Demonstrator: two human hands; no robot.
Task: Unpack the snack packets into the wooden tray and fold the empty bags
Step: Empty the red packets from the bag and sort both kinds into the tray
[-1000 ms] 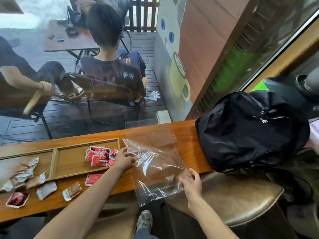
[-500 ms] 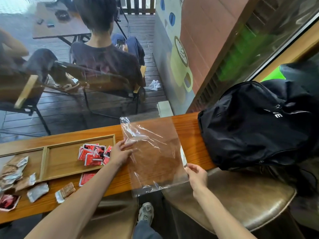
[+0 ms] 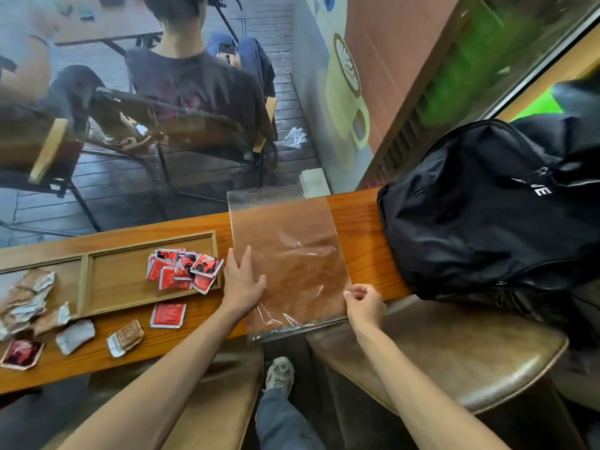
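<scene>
An empty clear plastic bag (image 3: 292, 248) lies flat across the narrow wooden counter (image 3: 360, 228), both ends hanging past its edges. My left hand (image 3: 242, 282) presses flat on the bag's left edge, fingers spread. My right hand (image 3: 365, 303) pinches the bag's near right edge. Left of the bag sits the wooden tray (image 3: 120, 280) with two compartments: red snack packets (image 3: 183, 269) are piled in the right one, brown and silver packets (image 3: 27, 293) in the left one.
Loose on the counter in front of the tray lie a red packet (image 3: 168, 315), a brown packet (image 3: 126, 337), a silver packet (image 3: 75, 336) and another red one (image 3: 22, 354). A black backpack (image 3: 487, 206) fills the counter's right end. Brown stool seats (image 3: 454, 355) stand below.
The crumpled, folded-over bag has been opened out and laid flat along the counter. My left hand moved onto its left edge; my right hand shifted to its near right edge.
</scene>
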